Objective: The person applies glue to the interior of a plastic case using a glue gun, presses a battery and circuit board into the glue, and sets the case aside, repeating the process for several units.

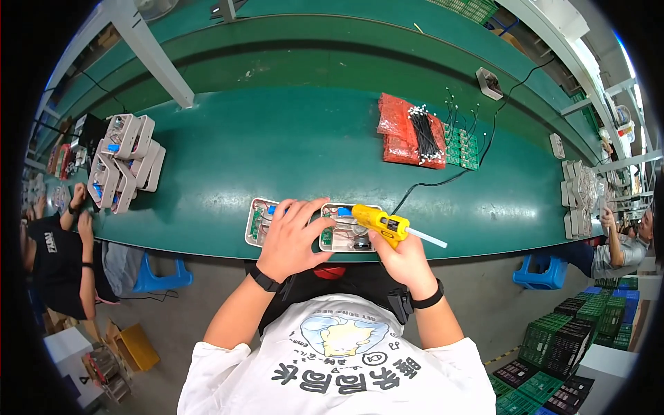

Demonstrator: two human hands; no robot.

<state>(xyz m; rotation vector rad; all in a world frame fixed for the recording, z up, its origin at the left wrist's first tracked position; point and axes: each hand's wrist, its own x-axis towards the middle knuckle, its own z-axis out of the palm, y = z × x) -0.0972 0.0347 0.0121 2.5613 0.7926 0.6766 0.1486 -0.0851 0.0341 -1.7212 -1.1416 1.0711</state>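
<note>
Two shallow white plastic housings lie side by side at the near table edge. Green circuit boards, wires and blue parts show inside the left housing [252, 239] and the right housing [339, 247]. Across the left one and the gap between them reaches my left hand [294, 235], fingers spread and thumb beside the right housing's near left part. My right hand [403, 261] is wrapped round a yellow hot glue gun [377, 223]. A white glue stick [427, 237] juts from its back end, and its nozzle is over the right housing. The gun covers part of that housing's inside.
A black cord [443, 181] runs from near the gun to the back right. Red bubble-wrap [398, 138], black wires [427, 135] and green circuit boards [462, 149] lie beyond. Stacked housings stand left [128, 166] and right [575, 200]. Co-workers sit at both ends.
</note>
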